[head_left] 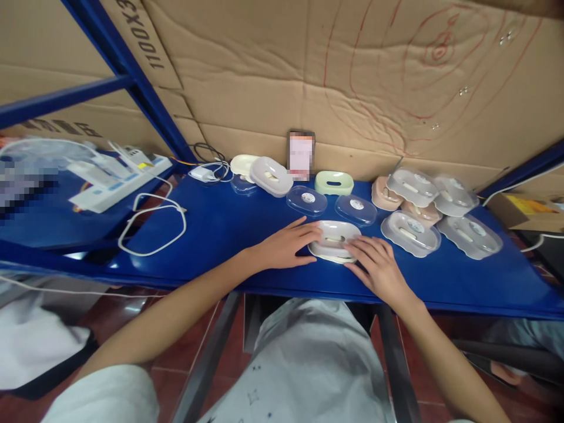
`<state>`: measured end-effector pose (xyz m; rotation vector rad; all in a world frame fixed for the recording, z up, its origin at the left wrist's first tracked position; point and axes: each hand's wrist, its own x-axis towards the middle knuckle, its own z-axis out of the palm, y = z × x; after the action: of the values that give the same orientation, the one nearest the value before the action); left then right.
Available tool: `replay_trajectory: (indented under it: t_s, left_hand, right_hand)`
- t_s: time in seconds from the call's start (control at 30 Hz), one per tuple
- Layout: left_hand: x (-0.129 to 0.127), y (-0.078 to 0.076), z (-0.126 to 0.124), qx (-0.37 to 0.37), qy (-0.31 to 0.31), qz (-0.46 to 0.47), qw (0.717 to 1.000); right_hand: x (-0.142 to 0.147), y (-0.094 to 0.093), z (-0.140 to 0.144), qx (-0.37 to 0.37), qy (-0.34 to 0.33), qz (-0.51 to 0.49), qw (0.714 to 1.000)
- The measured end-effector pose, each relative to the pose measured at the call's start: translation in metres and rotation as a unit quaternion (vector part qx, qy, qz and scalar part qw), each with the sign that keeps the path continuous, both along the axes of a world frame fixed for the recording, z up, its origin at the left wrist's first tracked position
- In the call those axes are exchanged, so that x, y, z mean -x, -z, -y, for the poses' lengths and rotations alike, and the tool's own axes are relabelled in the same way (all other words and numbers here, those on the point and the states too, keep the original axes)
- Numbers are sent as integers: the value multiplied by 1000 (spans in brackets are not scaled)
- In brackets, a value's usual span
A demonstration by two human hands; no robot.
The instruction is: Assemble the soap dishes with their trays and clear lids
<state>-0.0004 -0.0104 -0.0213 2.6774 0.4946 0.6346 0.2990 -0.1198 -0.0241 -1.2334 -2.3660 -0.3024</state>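
Observation:
On the blue table before me lies a whitish oval soap dish point(335, 230) with a slot in its middle and a cream rim below it. My left hand point(288, 245) grips its left end, thumb at the near side and fingers over the top. At the right end my right hand point(376, 264) holds it the same way, fingers bent over the edge. Just beyond the dish are two clear oval lids, one on the left point(307, 201) and one on the right point(355, 210), each with a round sticker. A pale green soap dish point(333, 187) stands behind them.
Several lidded soap boxes point(412, 235) cluster at the right, some stacked on peach bases point(385, 194). Whitish point(271, 176) and cream dishes point(242, 164) sit back left. A phone point(301, 155) leans on the cardboard. Left are a power strip point(118, 185) and white cable point(152, 223).

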Motion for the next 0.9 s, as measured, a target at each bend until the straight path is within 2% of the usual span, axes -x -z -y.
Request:
replay_trajectory:
  t_s: [0.13, 0.27, 0.33, 0.47, 0.57, 0.67, 0.73, 0.83, 0.9]
  left_hand:
    - [0, 7, 4, -14, -19, 22, 999]
    - [-1, 9, 7, -6, -7, 49, 999]
    - [0, 7, 7, 10, -7, 61, 998]
    - [8, 2, 2, 85, -38, 67, 993]
    - [16, 0, -6, 131, -56, 70, 987]
    - [19, -1, -11, 151, -81, 77, 982]
    - [17, -1, -12, 176, -94, 89, 976]
    - [14, 3, -12, 217, -97, 112, 965]
    - [13, 6, -12, 225, -90, 119, 963]
  right_hand:
    - [6, -1, 0, -9, -42, 6, 999]
    - [2, -12, -12, 46, -71, -22, 996]
    - [-2, -18, -29, 53, -23, -23, 998]
    - [-7, -18, -74, 58, 140, 1, 988]
    - [-9, -13, -95, 92, 169, 1, 981]
    - [-10, -15, -93, 96, 167, -20, 981]
    - [-5, -18, -83, 90, 145, -68, 983]
    - [14, -19, -61, 94, 44, -135, 985]
    - [30, -14, -47, 81, -11, -117, 990]
